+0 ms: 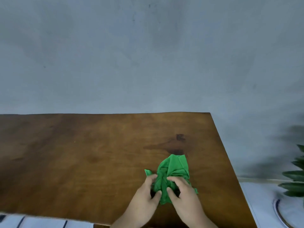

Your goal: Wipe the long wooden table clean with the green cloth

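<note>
- Both hands down on the green cloth (172, 171), bunched into a crumpled heap near the right end of the long wooden desk (82, 153), toward the near edge.
- Left hand (144, 196) curled over the cloth's left side, fingers (152, 178) bent and pinching folds of fabric; thumb pressed in from below.
- Right hand (184, 195) gripping the cloth's right side, fingers (172, 179) hooked into the creases, thumb tucked under a fold. Neither hand flat or spread; both closed partway around fabric.
- Cloth resting on the desk surface, its far tip pointing toward a dark stain (174, 145) just beyond it; tip appears to touch or nearly touch the stain's near edge, exact contact unclear.
- Judged as an early stage: cloth gathered and apparently being readied or reshaped, not spread for a broad stroke.
- Stain untouched by the look of it, likely the first target.
- Long stretch of desk to the left bare of the cloth, no visible streaks or damp trails to mark wiped ground; whole left run probably left to do.
- Grey wall (148, 55) behind the desk; leaves of a green plant (294, 178) at the right edge, well apart from the work.
</note>
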